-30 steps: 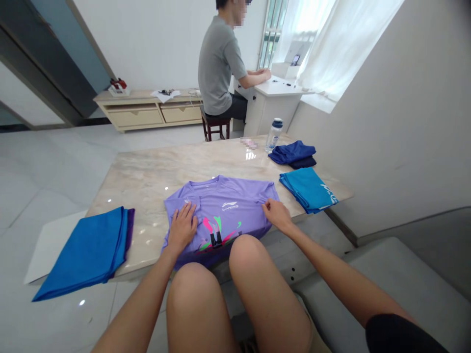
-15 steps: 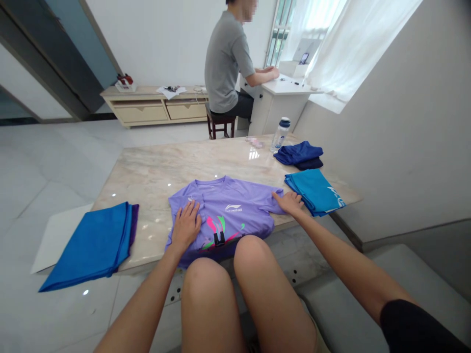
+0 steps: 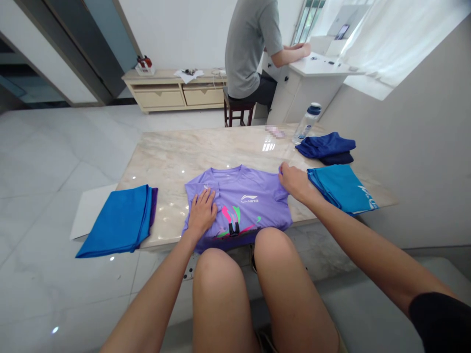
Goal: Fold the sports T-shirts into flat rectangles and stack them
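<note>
A purple sports shirt (image 3: 246,193) with a white logo and a coloured print lies flat on the marble table (image 3: 191,152), its hem hanging over the near edge by my knees. My left hand (image 3: 202,213) rests flat on the shirt's left side, fingers spread. My right hand (image 3: 294,182) is at the shirt's right shoulder, fingers curled on the sleeve fabric.
Folded blue cloths (image 3: 119,220) lie at the table's left end, a folded turquoise shirt (image 3: 342,187) and dark blue clothes (image 3: 327,147) at the right, a water bottle (image 3: 307,122) behind. Another person (image 3: 253,49) sits at a white desk beyond. A wall is close on the right.
My right hand has moved up along the shirt's right edge from the side to the shoulder sleeve. The left hand has stayed pressed on the shirt. The view has tilted downward.
</note>
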Demonstrator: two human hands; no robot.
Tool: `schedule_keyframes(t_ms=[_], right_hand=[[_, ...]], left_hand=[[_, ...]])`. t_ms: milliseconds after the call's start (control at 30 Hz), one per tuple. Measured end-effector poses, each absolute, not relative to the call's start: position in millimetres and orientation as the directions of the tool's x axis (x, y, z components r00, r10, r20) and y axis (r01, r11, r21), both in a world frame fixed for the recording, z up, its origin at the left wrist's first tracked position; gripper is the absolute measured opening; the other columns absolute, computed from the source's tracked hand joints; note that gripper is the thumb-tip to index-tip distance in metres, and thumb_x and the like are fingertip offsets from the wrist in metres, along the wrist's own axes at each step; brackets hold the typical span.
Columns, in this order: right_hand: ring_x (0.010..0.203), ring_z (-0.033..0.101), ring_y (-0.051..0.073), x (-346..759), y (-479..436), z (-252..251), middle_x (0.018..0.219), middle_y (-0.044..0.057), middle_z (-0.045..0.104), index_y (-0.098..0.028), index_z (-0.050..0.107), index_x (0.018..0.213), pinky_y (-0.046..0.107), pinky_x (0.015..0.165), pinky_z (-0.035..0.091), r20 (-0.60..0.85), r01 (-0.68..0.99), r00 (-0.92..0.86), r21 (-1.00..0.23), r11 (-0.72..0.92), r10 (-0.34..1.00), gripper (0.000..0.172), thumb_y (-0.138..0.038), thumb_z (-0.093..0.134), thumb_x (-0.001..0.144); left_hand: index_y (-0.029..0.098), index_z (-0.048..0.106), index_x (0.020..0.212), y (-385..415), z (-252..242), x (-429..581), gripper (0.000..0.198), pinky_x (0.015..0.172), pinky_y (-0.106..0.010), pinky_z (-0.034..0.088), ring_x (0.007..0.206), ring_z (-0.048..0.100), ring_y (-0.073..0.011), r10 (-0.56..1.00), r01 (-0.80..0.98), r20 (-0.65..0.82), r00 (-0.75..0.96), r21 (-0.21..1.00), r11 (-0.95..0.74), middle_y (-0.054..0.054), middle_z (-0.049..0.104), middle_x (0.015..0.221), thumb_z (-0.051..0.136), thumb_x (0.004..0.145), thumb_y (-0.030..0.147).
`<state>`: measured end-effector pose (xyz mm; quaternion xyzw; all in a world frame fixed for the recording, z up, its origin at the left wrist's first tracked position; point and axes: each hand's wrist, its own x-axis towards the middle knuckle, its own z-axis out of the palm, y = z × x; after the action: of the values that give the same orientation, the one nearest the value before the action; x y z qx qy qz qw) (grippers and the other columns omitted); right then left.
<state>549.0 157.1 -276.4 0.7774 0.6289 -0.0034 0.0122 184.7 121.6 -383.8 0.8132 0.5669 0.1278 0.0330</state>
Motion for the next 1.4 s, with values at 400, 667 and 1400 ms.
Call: schedule_keyframes(t_ms=[400, 667, 1400], right_hand=[[0.115, 0.076, 0.027, 482.7, 172.1, -303.0, 0.121, 0.013, 0.081, -0.02, 0.064, 0.135, 0.037, 0.099, 0.056, -0.004, 0.892, -0.119, -0.44, 0.105, 0.993, 0.032, -0.037, 0.048, 0.112], [0.17, 0.026, 0.034, 523.1, 119.6, -390.2, 0.181, 0.015, 0.033, -0.018, 0.044, 0.171, 0.057, 0.136, 0.027, 0.01, 0.868, -0.449, -0.231, 0.439, 0.893, 0.064, -0.046, 0.037, 0.114], [0.113, 0.07, 0.033, 567.9, 233.1, -361.0, 0.116, 0.012, 0.076, -0.017, 0.068, 0.13, 0.041, 0.101, 0.055, -0.217, 0.884, -0.384, -0.366, 0.29, 0.897, 0.074, -0.038, 0.1, 0.067]], left_hand=[[0.016, 0.053, 0.165, 121.7, -388.3, 183.3, 0.059, 0.138, -0.052, 0.025, 0.165, 0.039, -0.0277, 0.938, 0.916, 0.141, 0.316, 0.211, -0.341, -0.011, 0.045, 0.176, 0.038, 0.11, 0.031], [0.023, 0.044, 0.172, 110.0, -381.7, 187.0, 0.061, 0.138, -0.057, 0.022, 0.169, 0.031, -0.0299, 0.935, 0.929, 0.059, 0.351, 0.106, -0.355, -0.011, 0.035, 0.181, 0.035, 0.113, 0.034], [0.02, 0.067, 0.115, 194.1, -349.4, 98.3, 0.051, 0.093, -0.04, 0.059, 0.105, 0.074, -0.0307, 0.942, 0.899, -0.22, 0.253, 0.412, -0.146, -0.011, 0.075, 0.113, 0.086, 0.073, 0.04]])
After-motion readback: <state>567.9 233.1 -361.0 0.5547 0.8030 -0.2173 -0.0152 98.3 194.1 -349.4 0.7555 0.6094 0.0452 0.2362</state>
